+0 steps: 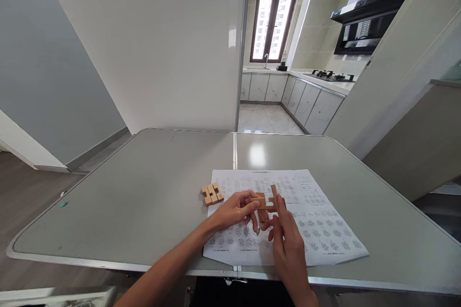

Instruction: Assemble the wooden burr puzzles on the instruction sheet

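Observation:
Over a printed sheet of diagrams [326,213], several notched wooden puzzle pieces [266,204] are held between my two hands. My left hand [239,208] pinches the left end of a piece lying sideways, thumb on top. My right hand [286,235] grips a piece standing up at the right side, its fingers closed along it. Another piece hangs down between the hands, partly behind the fingers. Whether the pieces are interlocked or only touching, I cannot tell. More notched wooden pieces [212,194] lie side by side at the sheet's upper left edge.
The grey folding table [158,192] has a metal rim and a seam [235,151] down its middle. A small green bit [64,204] lies near its left edge. Beyond the table stand a white wall panel [180,48] and a kitchen with cabinets [262,87].

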A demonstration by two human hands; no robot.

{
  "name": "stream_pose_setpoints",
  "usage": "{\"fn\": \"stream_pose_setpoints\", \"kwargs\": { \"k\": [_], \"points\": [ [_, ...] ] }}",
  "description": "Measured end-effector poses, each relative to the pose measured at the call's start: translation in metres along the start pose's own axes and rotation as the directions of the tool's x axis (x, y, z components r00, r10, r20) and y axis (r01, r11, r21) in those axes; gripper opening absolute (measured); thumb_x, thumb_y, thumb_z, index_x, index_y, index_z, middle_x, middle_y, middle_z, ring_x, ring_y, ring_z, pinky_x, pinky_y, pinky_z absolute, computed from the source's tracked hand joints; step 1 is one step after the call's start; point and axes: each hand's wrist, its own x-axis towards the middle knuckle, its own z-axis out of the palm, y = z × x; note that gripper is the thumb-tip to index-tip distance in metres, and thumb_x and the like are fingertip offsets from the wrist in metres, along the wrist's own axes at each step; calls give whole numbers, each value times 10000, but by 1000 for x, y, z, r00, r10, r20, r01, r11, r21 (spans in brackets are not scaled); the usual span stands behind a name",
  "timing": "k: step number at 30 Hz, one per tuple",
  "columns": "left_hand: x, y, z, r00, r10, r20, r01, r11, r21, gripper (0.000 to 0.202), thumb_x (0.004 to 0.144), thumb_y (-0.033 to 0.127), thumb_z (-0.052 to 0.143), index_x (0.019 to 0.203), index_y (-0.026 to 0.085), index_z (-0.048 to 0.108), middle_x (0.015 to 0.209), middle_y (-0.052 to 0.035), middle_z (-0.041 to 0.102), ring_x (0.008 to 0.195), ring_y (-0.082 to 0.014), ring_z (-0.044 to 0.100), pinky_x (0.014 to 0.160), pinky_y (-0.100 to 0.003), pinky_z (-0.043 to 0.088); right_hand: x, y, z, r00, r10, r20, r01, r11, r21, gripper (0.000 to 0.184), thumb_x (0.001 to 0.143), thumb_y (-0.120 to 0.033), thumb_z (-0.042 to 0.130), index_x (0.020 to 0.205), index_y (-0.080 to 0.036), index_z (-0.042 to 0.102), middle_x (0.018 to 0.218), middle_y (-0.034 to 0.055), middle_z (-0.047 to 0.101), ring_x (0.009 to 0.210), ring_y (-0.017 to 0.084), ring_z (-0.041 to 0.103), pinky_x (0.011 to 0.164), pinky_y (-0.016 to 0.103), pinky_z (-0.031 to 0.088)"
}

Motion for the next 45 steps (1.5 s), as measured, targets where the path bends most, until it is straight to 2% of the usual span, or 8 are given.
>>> {"fn": "stream_pose_setpoints", "kwargs": {
  "k": [7, 15, 22, 25, 29, 32, 41, 45],
  "points": [
    [-2, 10, 11, 1000, -21, 3, 21, 999, 40, 438, 985, 606, 540, 978, 169, 573, 800, -29, 714, 501, -97, 620, 525, -232, 375, 0, -3, 3, 991, -44, 129, 44, 999, 2, 514, 1064, -335, 371, 1577, -347, 399, 1213, 94, 659, 916, 232, 683, 752, 366, 592],
    [3, 3, 10, 999, 8, -32, -8, 1000, -1, 453, 968, 619, 559, 998, 168, 578, 790, -34, 695, 559, -108, 599, 537, -231, 399, 0, -7, 3, 995, 21, 96, -23, 999, 22, 527, 1051, -404, 435, 1572, -329, 409, 1355, 109, 640, 937, 251, 685, 730, 372, 590],
    [9, -9, 3, 989, 39, -140, -40, 999, -4, 474, 948, 635, 579, 1009, 166, 562, 807, -24, 668, 503, -83, 571, 462, -201, 385, 0, -10, 1, 992, 112, -65, -109, 993, 51, 574, 1021, -467, 508, 1552, -278, 398, 1312, 125, 632, 1044, 267, 674, 777, 394, 594],
    [13, -14, 0, 970, 61, -235, -63, 998, -2, 474, 942, 647, 574, 983, 176, 542, 813, -14, 661, 475, -71, 549, 439, -197, 375, 2, -4, 2, 992, 92, -83, -94, 995, -15, 482, 1009, -476, 522, 1432, -246, 525, 1281, 143, 618, 1084, 295, 643, 749, 393, 583],
    [16, -18, -3, 936, 80, -343, -95, 995, -25, 465, 942, 652, 563, 946, 189, 513, 800, 3, 652, 442, -56, 504, 416, -194, 339, 3, 8, 7, 1000, 8, 2, -7, 987, -158, 388, 999, -472, 528, 1309, -258, 620, 1328, 138, 571, 1244, 334, 556, 979, 505, 514],
    [16, -18, -4, 925, 73, -374, -92, 995, -32, 467, 934, 659, 565, 942, 195, 512, 794, 14, 647, 437, -54, 491, 414, -199, 338, 3, 15, 11, 999, -17, 52, 30, 961, -274, 377, 1007, -461, 503, 1303, -262, 625, 1368, 144, 527, 1298, 356, 501, 1010, 542, 488],
    [14, -16, -3, 923, 73, -377, -77, 997, 3, 445, 943, 643, 556, 952, 199, 517, 833, 2, 658, 449, -54, 500, 411, -191, 336, 4, 14, 11, 990, -76, 117, 116, 916, -384, 229, 1004, -429, 508, 1010, -245, 644, 1148, 129, 610, 1070, 347, 573, 918, 537, 497],
    [14, -19, -1, 891, 133, -433, -99, 990, 101, 385, 974, 575, 551, 985, 190, 545, 857, -6, 650, 484, -63, 529, 468, -199, 432, 2, 15, 10, 988, -36, 150, 82, 945, -317, 275, 1020, -457, 484, 1156, -259, 618, 1118, 115, 653, 1022, 333, 604, 849, 488, 524]
  ]
}}
